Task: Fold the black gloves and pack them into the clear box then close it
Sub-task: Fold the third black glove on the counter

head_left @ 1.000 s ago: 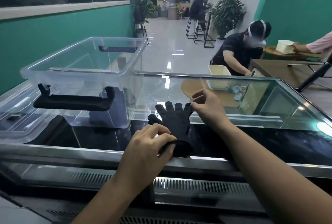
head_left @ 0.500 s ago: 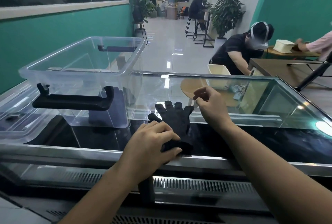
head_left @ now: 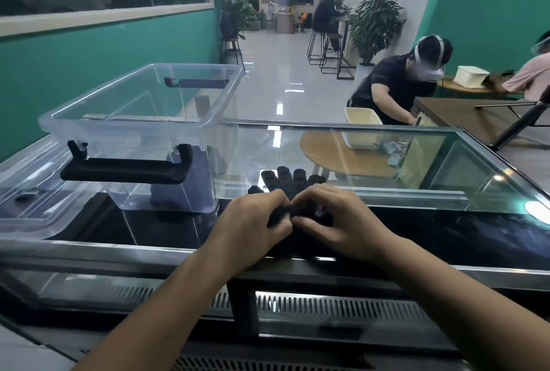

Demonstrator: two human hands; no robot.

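— What are the hands doing?

— The left hand [head_left: 253, 226] and the right hand [head_left: 340, 220] sit close together, knuckles nearly touching, fingers curled. Both pinch a raised fold of black fabric at the near, cuff end of the black gloves [head_left: 286, 182].

— One glove or two?

— I cannot tell. It reads as a single dark shape, and the hands cover most of it. Only the knitted fingers poke out beyond the knuckles, lying flat and pointing away from the person.

— Where do the gloves lie?

— On the glass counter [head_left: 446, 230], close to its metal front edge [head_left: 89, 253], just right of the clear box [head_left: 131, 122] and outside it.

— And the box?

— Upright and open, left of the hands, on the same counter. A black latch handle [head_left: 125, 169] hangs on its near wall and a second one [head_left: 196, 82] shows on the far wall. The clear lid [head_left: 26, 207] lies flat on the counter to the box's left, touching or nearly touching its base.

— Anything further out?

— A vent grille [head_left: 327, 305] runs below the counter's edge. Beyond the glass, a person in a black shirt [head_left: 390, 88] bends over a round wooden table [head_left: 342, 159] with a cream tub [head_left: 361, 128] on it. A potted plant [head_left: 373, 25] stands behind them.
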